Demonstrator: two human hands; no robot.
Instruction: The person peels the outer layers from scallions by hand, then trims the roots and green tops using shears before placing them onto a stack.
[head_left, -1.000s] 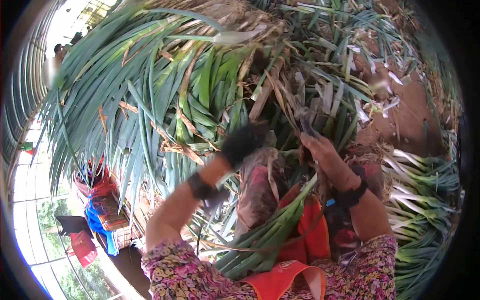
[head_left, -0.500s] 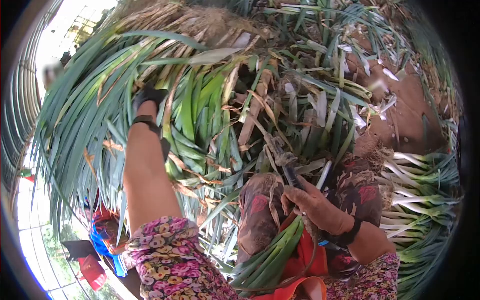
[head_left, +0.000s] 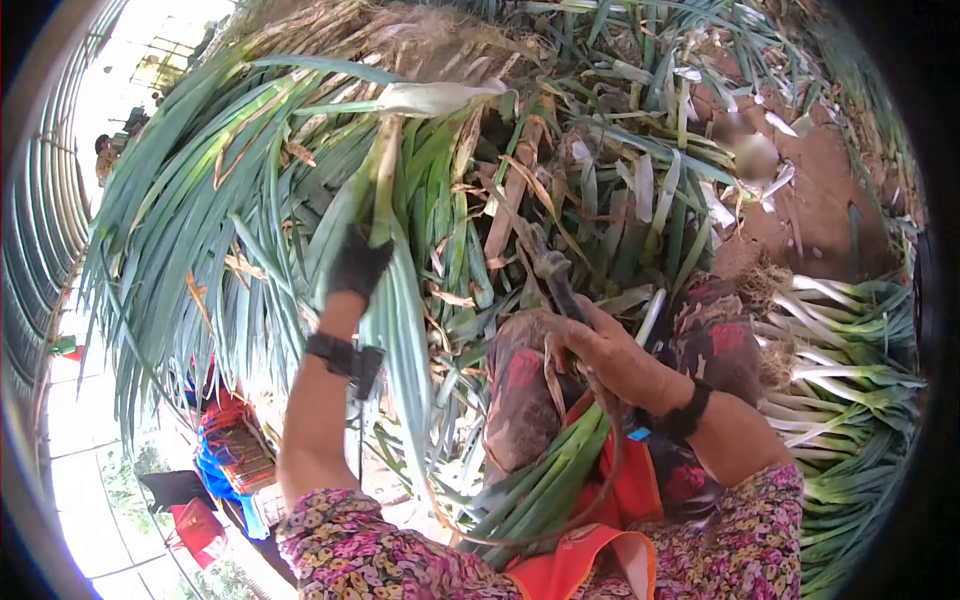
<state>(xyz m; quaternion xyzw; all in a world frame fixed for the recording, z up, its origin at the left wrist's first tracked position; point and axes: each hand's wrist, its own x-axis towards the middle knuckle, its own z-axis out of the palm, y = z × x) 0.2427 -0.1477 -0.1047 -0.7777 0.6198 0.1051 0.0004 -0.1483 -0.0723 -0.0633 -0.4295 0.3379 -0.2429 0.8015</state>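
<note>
Half a second ago the left hand [head_left: 360, 265] was deep among the leaves of the leek heap [head_left: 220, 200]; now it has drawn back to the heap's near side, and a single leek [head_left: 387, 165] stands out there, its pale stem pointing up across the heap and its leaves hanging below. The hand, in a dark glove, looks closed around that leek, so one stalk now seems singled out from the rest. The right hand [head_left: 615, 350] has barely moved: nearer the person than the heap, it grips a dark-handled tool [head_left: 555, 275] aimed at the heap's right end. More leek leaves [head_left: 545, 480] lie over the lap, nearer than the heap, and white-stemmed leeks [head_left: 815, 335] lie in a row beyond its right end.

The gloved fingers are blurred, so the exact hold cannot be told. The tool's tip merges with dry litter, the leek's root end is unclear against the heap, and the lap leaves' far ends are hidden by the right hand.
</note>
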